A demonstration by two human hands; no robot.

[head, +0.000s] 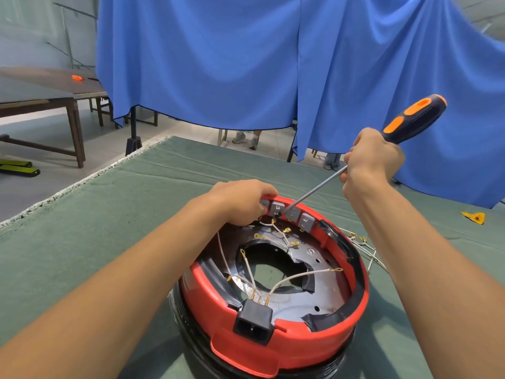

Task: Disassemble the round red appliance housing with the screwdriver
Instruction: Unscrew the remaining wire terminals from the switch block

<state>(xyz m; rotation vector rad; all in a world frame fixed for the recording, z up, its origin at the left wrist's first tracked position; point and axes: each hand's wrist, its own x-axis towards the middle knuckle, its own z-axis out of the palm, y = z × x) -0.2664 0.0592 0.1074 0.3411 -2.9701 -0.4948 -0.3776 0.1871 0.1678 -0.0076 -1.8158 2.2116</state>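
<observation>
Head view: round red appliance housing on green table cloth, open side up, white wires and black power socket at 6 o'clock. Left hand grips the rim at 12 o'clock beside grey switch blocks. Right hand grips the orange-and-navy screwdriver, tip at the switch blocks.

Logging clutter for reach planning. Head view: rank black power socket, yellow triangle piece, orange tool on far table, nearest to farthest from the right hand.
From the right hand:
1. yellow triangle piece, on the green cloth to its right.
2. black power socket, on the housing's near rim, toward the person.
3. orange tool, on the far table at upper left.
</observation>
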